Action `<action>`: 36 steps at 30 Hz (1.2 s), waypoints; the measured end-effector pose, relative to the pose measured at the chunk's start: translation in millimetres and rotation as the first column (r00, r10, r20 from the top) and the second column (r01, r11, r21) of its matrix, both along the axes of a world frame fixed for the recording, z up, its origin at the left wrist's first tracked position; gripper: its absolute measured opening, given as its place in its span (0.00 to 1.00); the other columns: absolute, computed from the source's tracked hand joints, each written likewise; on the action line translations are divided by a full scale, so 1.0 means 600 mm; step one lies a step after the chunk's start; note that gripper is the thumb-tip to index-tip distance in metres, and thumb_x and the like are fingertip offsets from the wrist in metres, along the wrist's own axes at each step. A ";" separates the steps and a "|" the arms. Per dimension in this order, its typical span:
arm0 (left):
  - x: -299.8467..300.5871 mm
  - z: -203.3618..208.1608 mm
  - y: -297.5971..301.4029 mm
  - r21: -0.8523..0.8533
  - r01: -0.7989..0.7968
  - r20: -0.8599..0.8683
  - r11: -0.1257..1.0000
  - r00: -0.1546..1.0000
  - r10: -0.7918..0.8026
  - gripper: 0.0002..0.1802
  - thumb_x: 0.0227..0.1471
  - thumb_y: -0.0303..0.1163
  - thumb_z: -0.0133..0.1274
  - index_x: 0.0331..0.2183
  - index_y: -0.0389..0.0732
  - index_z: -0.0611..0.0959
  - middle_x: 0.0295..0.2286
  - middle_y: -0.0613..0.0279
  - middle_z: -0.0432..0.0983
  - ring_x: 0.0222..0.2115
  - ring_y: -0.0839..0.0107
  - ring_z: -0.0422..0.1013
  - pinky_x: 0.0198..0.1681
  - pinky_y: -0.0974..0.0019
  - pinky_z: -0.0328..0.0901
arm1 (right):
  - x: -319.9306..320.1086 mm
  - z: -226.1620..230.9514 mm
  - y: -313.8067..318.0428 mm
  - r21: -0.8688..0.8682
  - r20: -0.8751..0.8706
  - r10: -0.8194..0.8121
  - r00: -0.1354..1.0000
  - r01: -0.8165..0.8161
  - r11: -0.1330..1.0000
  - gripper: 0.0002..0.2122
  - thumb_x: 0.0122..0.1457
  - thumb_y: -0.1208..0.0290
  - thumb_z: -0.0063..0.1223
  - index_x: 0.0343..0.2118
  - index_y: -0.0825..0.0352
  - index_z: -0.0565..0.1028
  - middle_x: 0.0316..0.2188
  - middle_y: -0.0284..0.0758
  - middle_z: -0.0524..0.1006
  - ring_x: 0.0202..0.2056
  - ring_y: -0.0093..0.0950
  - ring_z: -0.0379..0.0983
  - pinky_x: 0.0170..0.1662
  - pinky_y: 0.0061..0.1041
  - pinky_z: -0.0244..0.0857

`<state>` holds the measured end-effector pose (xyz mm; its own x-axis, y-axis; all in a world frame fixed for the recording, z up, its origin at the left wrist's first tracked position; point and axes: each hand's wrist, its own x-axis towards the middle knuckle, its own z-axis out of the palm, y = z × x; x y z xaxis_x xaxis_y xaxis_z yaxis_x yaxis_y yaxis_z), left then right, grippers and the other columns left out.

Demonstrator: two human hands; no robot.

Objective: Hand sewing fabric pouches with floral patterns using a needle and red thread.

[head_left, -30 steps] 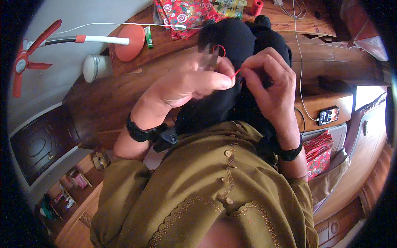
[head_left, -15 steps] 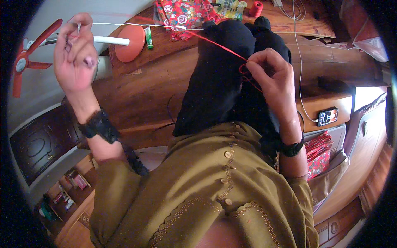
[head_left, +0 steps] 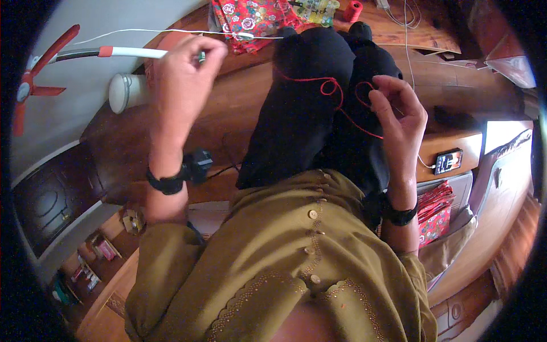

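Note:
A loose red cord [head_left: 310, 79] lies in curls across my black trousers [head_left: 296, 125]. One end of it loops up to my right hand [head_left: 401, 111], which pinches it between thumb and fingertips above the right thigh. My left hand [head_left: 188, 85] is raised at the left, slightly blurred, with thumb and forefinger pressed together. Whatever may be in that pinch is too small to make out. Beyond my knees lies red flowered fabric [head_left: 259, 17], with a red spool of thread [head_left: 352, 11] to its right.
An orange-bladed fan [head_left: 31, 88] and a white bucket [head_left: 122, 93] stand at the left. A white cable [head_left: 142, 31] runs across the far side. At the right, a phone [head_left: 449, 162] lies on a wooden surface, near folded red flowered fabric [head_left: 436, 211].
My left hand has come inward and to the right. The cord, stretched taut before, now lies slack on the trousers. My right hand has shifted slightly right, keeping its pinch.

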<state>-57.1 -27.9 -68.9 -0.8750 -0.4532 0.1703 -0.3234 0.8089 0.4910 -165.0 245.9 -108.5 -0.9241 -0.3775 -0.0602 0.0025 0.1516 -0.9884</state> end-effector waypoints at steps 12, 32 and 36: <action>-0.076 -0.028 0.148 0.085 0.419 -0.115 0.904 0.905 -0.409 0.07 0.40 0.25 0.61 0.26 0.38 0.79 0.23 0.60 0.71 0.22 0.67 0.69 0.25 0.68 0.63 | 0.002 0.002 -0.023 0.196 -0.123 0.172 0.977 -0.146 0.970 0.05 0.49 0.77 0.55 0.31 0.70 0.76 0.24 0.36 0.75 0.24 0.26 0.71 0.29 0.22 0.64; -0.066 -0.029 0.140 0.208 0.332 -0.121 0.920 0.942 -0.312 0.07 0.37 0.24 0.60 0.24 0.38 0.78 0.24 0.58 0.71 0.25 0.60 0.71 0.27 0.63 0.65 | 0.008 -0.019 -0.058 0.133 -0.244 0.179 0.953 -0.150 0.980 0.05 0.46 0.78 0.58 0.28 0.69 0.77 0.22 0.36 0.73 0.23 0.27 0.72 0.27 0.23 0.65; -0.063 -0.033 0.139 0.206 0.330 -0.132 0.921 0.942 -0.308 0.07 0.38 0.25 0.60 0.24 0.38 0.78 0.24 0.59 0.72 0.25 0.59 0.71 0.27 0.63 0.65 | 0.011 -0.017 -0.061 0.163 -0.288 0.171 0.942 -0.128 0.978 0.05 0.45 0.78 0.59 0.27 0.69 0.76 0.23 0.36 0.73 0.23 0.27 0.73 0.28 0.23 0.66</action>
